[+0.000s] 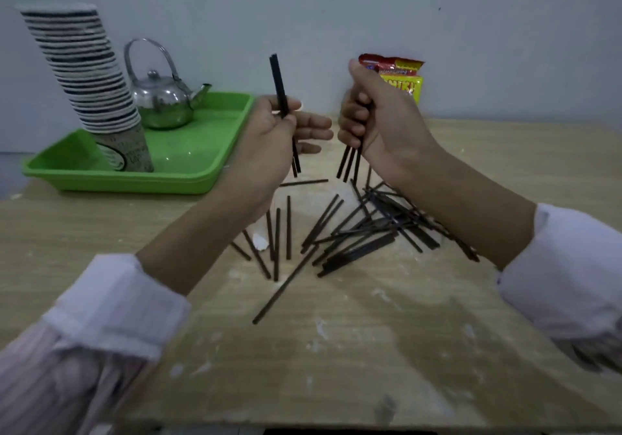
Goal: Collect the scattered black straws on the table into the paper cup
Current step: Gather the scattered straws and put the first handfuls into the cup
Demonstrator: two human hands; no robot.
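Observation:
Several black straws (360, 232) lie scattered and piled on the wooden table (353, 333), mostly in the middle and under my right forearm. My left hand (269, 131) is raised above the table and pinches a couple of black straws (278, 81) upright between thumb and fingers. My right hand (377, 114) is a fist closed around a small bunch of black straws (350, 165), whose lower ends hang below it. A tall leaning stack of paper cups (91, 81) stands on the green tray at the far left. No single loose paper cup shows.
A green tray (188, 165) at the back left carries the cup stack and a shiny metal kettle (161, 97). A red and yellow snack packet (400, 74) leans on the wall behind my right hand. White smears mark the tabletop.

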